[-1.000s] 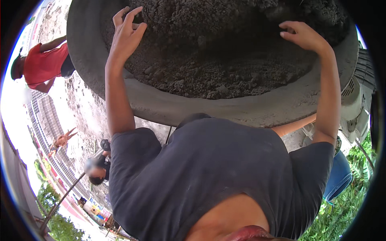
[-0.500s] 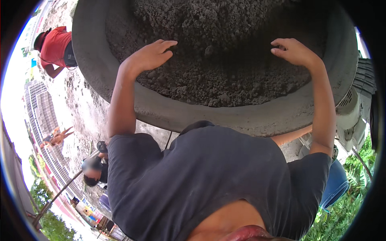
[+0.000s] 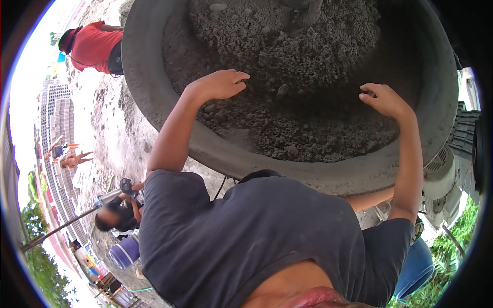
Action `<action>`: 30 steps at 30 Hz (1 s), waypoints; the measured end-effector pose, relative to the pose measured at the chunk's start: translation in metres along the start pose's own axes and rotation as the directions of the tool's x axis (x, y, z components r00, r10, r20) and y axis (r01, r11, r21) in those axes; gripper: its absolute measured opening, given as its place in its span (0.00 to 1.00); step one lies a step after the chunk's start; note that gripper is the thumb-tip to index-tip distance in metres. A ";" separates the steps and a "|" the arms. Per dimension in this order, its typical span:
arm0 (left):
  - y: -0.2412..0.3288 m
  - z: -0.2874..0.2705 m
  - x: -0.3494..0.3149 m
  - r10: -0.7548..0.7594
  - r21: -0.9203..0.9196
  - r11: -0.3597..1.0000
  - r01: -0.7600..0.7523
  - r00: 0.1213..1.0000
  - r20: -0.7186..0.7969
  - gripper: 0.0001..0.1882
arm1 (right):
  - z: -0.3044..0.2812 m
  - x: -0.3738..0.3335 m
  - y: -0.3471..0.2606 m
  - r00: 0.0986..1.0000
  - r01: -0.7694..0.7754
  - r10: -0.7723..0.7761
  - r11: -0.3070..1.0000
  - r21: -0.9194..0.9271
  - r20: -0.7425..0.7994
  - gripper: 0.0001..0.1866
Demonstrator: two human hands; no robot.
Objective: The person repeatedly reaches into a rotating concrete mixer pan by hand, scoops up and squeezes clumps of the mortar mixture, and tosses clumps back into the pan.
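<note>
A large round grey mixing pan (image 3: 149,87) with a thick rim fills the upper middle of the head view. Inside lies loose, lumpy dark mix (image 3: 292,136), piled higher toward the far side (image 3: 318,51). My left hand (image 3: 221,84) hovers over its left part, fingers stretched forward and the thumb below them, with nothing held. Over the right part is my right hand (image 3: 382,100), its fingers loosely bent and apart from the thumb, also holding nothing. Neither hand appears to touch the mix. A grey upright piece (image 3: 311,13) stands in the heap at the top edge.
At the far left a person in a red shirt (image 3: 95,46) faces away. Another person in dark clothing (image 3: 123,213) is low at the left, near a purple container (image 3: 125,251). A vented grey housing (image 3: 440,172) adjoins the pan's right side. A blue barrel (image 3: 416,269) stands lower right.
The view has shifted, so the pan and both hands sit lower and farther right. More of the heap and the grey upright piece now show. Both hands stay raised over the pan.
</note>
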State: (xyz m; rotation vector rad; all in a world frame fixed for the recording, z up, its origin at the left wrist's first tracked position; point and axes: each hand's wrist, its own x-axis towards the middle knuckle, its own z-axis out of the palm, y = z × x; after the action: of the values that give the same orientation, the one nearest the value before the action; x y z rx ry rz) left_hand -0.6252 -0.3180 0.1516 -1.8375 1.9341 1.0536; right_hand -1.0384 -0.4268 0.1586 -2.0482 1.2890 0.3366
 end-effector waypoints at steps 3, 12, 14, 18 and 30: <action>-0.016 -0.001 0.017 0.048 -0.069 0.996 -0.053 0.996 -0.073 0.25 | 0.000 0.001 -0.002 1.000 -0.011 0.011 1.000 -0.007 0.015 0.25; -0.155 -0.099 0.147 -0.223 -0.304 0.953 0.007 0.693 -0.686 0.25 | 0.002 -0.008 -0.012 1.000 0.001 -0.001 1.000 0.030 0.008 0.24; -0.182 -0.100 0.184 -0.268 -0.349 0.937 0.006 0.652 -0.710 0.26 | 0.000 -0.013 -0.015 1.000 -0.024 0.024 0.999 0.042 -0.004 0.24; -0.201 -0.089 0.223 -0.344 -0.385 0.912 0.140 0.772 -0.535 0.27 | -0.004 -0.011 -0.013 0.998 -0.048 0.050 0.998 0.049 -0.035 0.24; -0.212 -0.073 0.169 -0.366 -0.264 0.924 0.276 0.840 -0.401 0.38 | -0.010 -0.014 -0.015 0.995 0.015 -0.013 1.000 0.027 -0.098 0.24</action>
State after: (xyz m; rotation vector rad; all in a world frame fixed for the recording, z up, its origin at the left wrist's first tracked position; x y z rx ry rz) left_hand -0.4312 -0.4779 0.0271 -2.5957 1.6769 0.7822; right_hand -1.0336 -0.4200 0.1791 -2.0716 1.3297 0.2128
